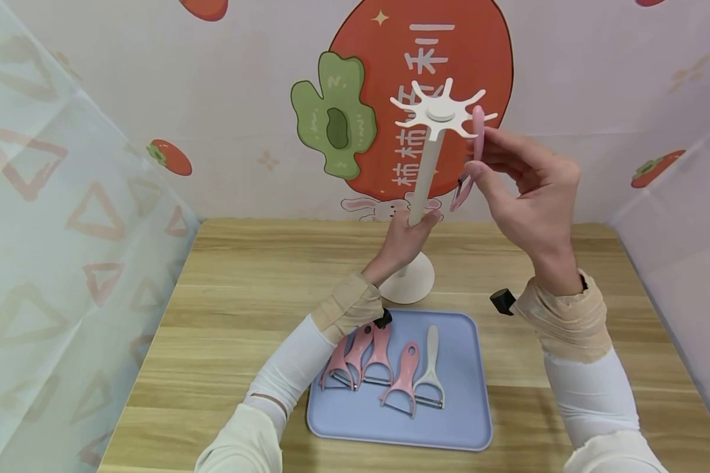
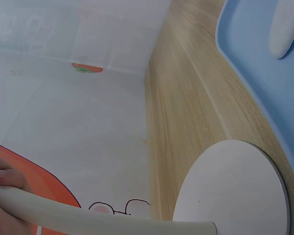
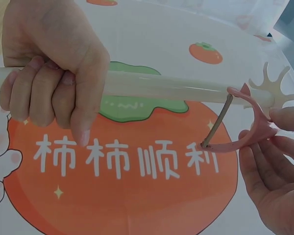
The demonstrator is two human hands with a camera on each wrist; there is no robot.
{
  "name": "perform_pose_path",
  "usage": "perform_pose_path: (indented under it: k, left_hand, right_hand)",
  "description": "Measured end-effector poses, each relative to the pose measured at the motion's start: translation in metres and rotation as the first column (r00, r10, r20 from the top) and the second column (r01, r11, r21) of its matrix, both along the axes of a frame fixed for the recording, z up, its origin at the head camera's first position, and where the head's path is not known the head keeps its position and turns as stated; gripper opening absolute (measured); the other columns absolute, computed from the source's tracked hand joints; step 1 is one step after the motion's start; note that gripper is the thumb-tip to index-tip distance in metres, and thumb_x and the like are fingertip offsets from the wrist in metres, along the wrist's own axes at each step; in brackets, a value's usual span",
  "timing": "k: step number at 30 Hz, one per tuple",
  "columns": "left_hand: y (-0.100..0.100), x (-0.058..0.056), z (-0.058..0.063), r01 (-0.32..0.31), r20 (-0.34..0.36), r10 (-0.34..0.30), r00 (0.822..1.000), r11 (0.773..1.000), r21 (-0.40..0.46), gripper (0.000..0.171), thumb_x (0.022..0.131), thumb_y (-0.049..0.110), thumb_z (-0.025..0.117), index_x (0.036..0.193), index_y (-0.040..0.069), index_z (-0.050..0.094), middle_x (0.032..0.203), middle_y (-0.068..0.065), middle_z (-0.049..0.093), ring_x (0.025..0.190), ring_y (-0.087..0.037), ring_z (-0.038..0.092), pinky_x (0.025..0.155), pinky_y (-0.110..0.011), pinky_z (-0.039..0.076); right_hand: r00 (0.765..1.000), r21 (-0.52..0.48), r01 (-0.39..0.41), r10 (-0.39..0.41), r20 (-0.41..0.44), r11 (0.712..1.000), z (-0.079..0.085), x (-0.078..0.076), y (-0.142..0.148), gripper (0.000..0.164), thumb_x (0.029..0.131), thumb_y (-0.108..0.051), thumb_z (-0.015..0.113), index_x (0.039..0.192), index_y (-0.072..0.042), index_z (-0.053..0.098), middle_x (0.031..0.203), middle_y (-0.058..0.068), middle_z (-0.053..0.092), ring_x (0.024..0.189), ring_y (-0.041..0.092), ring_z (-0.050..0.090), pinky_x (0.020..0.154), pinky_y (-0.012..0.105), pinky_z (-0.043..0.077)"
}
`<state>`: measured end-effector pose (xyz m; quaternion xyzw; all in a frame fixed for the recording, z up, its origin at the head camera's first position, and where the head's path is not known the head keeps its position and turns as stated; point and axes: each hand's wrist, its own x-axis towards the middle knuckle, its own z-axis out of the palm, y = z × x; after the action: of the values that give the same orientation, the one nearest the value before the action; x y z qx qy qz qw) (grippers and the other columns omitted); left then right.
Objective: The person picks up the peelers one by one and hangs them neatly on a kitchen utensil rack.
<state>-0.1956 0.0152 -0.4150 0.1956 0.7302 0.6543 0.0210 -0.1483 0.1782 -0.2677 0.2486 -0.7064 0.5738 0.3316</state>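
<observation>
While the left hand (image 1: 403, 240) grips the white stand (image 1: 426, 174), I have the right hand (image 1: 535, 194) pinching the pink Y-peeler (image 3: 259, 123) beside the top prongs (image 1: 448, 89); I'd brace the stand and align handle (image 1: 478, 131) with prong.

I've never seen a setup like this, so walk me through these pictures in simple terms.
There is no machine: a person is working with two bare hands. The head picture comes from a camera worn on the head, looking forward and down; the other two come from cameras on the left and right wrists. The left hand grips the pole of a white stand with several thin arms on top. The right hand pinches a pink peeler close to those arms. On the wooden table, in front of the stand, lies a blue tray with other pink peelers and one white peeler.
</observation>
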Motion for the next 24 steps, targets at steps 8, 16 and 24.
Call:
perform_pose_path:
  k: [8, 16, 24]
  left_hand:
    - [0.000, 0.002, -0.001, -0.007, 0.000, 0.007, 1.000, 1.000, 0.007, 0.047, 0.104, 0.030, 0.058, 0.064, 0.007, 0.046, 0.053, 0.001, 0.032, 0.047, -0.015, 0.029, 0.046, -0.028, 0.019]
    - [0.001, 0.001, -0.001, -0.002, -0.024, 0.003, 1.000, 1.000, 0.012, 0.053, 0.104, 0.027, 0.058, 0.059, 0.008, 0.039, 0.052, 0.001, 0.031, 0.046, -0.015, 0.029, 0.046, -0.028, 0.018]
    - [0.000, 0.000, -0.001, -0.003, -0.019, 0.003, 1.000, 1.000, 0.019, 0.053, 0.104, 0.028, 0.058, 0.058, 0.009, 0.039, 0.052, 0.001, 0.031, 0.046, -0.015, 0.028, 0.046, -0.028, 0.018]
  right_hand:
    - [1.000, -0.016, -0.017, 0.017, 0.014, 1.000, 0.000, 0.004, -0.003, 0.037, 0.082, 0.011, 0.076, 0.119, 0.009, 0.073, 0.104, 0.025, 0.076, 0.092, 0.022, 0.075, 0.087, 0.027, 0.058]
    - [0.999, -0.043, -0.042, 0.043, 0.010, 0.998, 0.009, 0.015, -0.012, 0.030, 0.085, 0.011, 0.072, 0.114, 0.015, 0.072, 0.102, 0.026, 0.075, 0.091, 0.027, 0.074, 0.089, 0.028, 0.058]
    - [0.999, -0.023, -0.028, 0.028, 0.023, 0.999, 0.004, 0.009, -0.009, 0.031, 0.085, 0.009, 0.073, 0.116, 0.014, 0.071, 0.105, 0.024, 0.074, 0.094, 0.026, 0.074, 0.091, 0.030, 0.057]
